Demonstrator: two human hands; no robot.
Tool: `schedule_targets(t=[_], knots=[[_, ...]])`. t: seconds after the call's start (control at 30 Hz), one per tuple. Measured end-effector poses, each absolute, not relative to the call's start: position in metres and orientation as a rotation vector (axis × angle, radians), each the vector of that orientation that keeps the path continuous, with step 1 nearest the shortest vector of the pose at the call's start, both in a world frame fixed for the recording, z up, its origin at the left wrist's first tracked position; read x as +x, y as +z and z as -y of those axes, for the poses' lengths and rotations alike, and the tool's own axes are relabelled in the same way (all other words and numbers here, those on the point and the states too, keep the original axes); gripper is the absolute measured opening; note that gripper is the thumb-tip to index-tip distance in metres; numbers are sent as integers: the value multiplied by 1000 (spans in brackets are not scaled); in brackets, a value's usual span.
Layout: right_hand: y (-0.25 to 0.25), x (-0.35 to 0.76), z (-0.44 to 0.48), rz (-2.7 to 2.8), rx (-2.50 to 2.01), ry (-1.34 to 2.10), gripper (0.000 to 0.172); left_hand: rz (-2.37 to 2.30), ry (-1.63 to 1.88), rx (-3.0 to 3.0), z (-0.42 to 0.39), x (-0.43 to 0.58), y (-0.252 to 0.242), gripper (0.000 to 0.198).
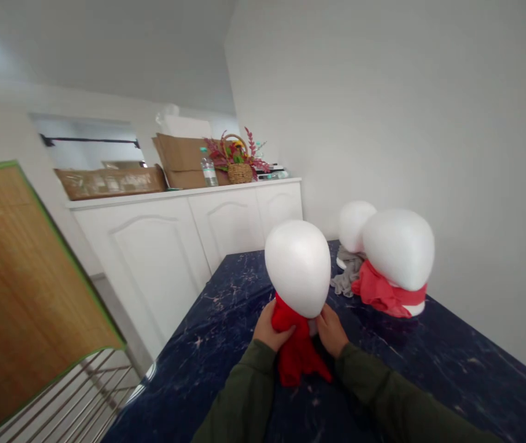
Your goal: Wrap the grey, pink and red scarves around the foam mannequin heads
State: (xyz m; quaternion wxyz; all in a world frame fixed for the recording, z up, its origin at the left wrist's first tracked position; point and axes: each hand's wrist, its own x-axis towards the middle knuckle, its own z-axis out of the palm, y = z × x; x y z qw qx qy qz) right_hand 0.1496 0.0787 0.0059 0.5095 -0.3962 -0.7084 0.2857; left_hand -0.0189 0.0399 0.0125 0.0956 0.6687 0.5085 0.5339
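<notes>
A white foam mannequin head stands in front of me on the dark blue tabletop, with a red scarf at its neck. The scarf's loose ends hang down to the table. On the neck's left side, my left hand is closed on the scarf, its thumb lying over the red cloth. My right hand is at the other side of the neck, fingers curled in. Its fingertips are partly hidden, and what they hold cannot be made out.
To the right stand a foam head with a coral scarf and another head with a grey scarf. A white cabinet behind carries boxes, a bottle and a flower basket. A metal rack is at left.
</notes>
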Motion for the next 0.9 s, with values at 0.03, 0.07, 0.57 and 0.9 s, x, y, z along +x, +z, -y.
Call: schedule_targets(t=[0.03, 0.07, 0.57, 0.9], knots=[[3, 148, -82, 1710, -958, 694, 38, -1510, 1566, 1983, -44, -22, 10, 68], [0, 148, -84, 1713, -966, 694, 39, -1512, 1547, 1981, -47, -24, 8, 69], [2, 154, -41, 1940, -1123, 562, 26, -2073, 1567, 1766, -21, 5, 6, 57], [6, 138, -16, 2232, -605, 830, 15, -1689, 1807, 1251, -28, -2, 14, 26]])
